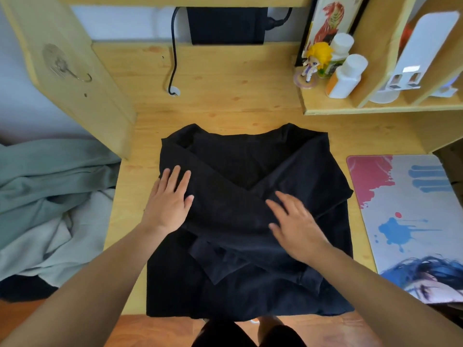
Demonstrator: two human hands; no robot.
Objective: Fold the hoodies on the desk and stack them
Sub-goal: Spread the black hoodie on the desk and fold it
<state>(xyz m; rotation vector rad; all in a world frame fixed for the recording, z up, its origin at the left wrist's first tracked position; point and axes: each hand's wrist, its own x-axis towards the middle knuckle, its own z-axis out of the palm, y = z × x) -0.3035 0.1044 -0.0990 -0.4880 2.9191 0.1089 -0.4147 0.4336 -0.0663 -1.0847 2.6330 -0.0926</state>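
Wooden surface carries the black hoodie; keep your left hand and right hand flat, gripping nothing, smoothing its crossed sleeves before folding.

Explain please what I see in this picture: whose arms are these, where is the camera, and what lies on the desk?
There is no machine here. A person wears a wide-angle camera on the head, looking down, so both arms enter from the bottom of the picture.

The left hand and the right hand lie flat, fingers straight, on a black hoodie spread on the wooden desk. Its sleeves are already folded across the middle. Neither hand has a grip on anything; they only press the cloth.

A heap of green and grey clothes lies at the left. A printed mat lies at the right. The shelf holds two white bottles and a small figure.
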